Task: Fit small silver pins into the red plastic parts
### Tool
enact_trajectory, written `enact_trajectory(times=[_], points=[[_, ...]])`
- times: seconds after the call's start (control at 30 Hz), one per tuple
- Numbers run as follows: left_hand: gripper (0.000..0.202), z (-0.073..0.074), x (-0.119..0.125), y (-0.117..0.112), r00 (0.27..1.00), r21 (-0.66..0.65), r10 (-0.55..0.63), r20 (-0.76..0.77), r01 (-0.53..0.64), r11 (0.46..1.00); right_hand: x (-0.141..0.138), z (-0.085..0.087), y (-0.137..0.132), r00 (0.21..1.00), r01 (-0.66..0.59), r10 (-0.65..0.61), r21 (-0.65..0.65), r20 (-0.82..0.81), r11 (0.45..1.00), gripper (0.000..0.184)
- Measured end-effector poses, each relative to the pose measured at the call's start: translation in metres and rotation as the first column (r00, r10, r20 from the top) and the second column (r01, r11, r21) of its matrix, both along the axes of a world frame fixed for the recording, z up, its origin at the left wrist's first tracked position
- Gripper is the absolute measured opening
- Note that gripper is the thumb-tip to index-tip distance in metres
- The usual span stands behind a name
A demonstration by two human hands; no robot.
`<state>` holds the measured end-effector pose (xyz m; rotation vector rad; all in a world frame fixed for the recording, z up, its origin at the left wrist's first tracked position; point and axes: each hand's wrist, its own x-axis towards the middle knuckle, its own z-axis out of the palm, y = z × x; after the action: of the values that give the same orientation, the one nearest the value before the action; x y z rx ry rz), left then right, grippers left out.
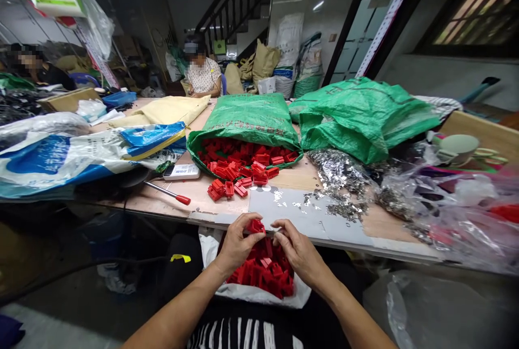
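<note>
Work appears midway: the left hand (pixel 239 241) pinches a red part (pixel 256 226) over the bag (pixel 279 300), the right hand (pixel 299 250) narrows its fingers, contents unclear, and loose parts (pixel 231 168) fill the sack (pixel 251 114).

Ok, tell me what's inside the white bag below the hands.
Loose red parts lie heaped in the white bag. Only the top ones show; whatever sits beneath them is covered and can't be seen.
</note>
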<state>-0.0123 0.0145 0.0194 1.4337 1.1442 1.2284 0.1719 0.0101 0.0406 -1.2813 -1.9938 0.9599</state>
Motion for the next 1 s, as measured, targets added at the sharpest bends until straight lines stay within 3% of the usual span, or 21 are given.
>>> enact_trajectory(times=[0.07, 0.17, 0.23, 0.3, 0.43, 0.8, 1.0], points=[[0.021, 0.006, 0.003, -0.005, 0.957, -0.187, 0.003, 0.292, 0.054, 0.981, -0.001, 0.003, -0.004, 0.997, -0.049, 0.045, -0.06, -0.058, 0.997, 0.033], [0.023, 0.011, 0.006, -0.012, 0.735, -0.356, 0.073, 0.674, 0.237, 0.904, -0.006, 0.006, -0.011, 0.988, -0.119, 0.11, -0.088, -0.106, 0.989, 0.044], [0.025, 0.011, 0.007, -0.016, 0.615, -0.395, 0.132, 0.777, 0.314, 0.863, -0.009, 0.007, -0.014, 0.985, -0.134, 0.124, -0.078, -0.123, 0.988, 0.043], [0.021, 0.011, 0.008, -0.017, 0.554, -0.438, 0.194, 0.809, 0.349, 0.829, -0.012, 0.008, -0.015, 0.983, -0.129, 0.12, -0.06, -0.137, 0.99, 0.041], [0.017, 0.012, 0.01, -0.019, 0.51, -0.481, 0.256, 0.821, 0.377, 0.792, -0.013, 0.011, -0.015, 0.983, -0.117, 0.112, -0.025, -0.148, 0.993, 0.038], [0.014, 0.011, 0.014, -0.018, 0.43, -0.428, 0.238, 0.871, 0.426, 0.797, -0.01, 0.014, -0.014, 0.991, -0.081, 0.086, 0.06, -0.098, 0.995, 0.028], [0.021, 0.011, 0.013, -0.022, 0.46, -0.41, 0.183, 0.869, 0.463, 0.786, -0.014, 0.007, -0.008, 0.978, -0.024, 0.022, -0.007, -0.208, 1.0, 0.035]])
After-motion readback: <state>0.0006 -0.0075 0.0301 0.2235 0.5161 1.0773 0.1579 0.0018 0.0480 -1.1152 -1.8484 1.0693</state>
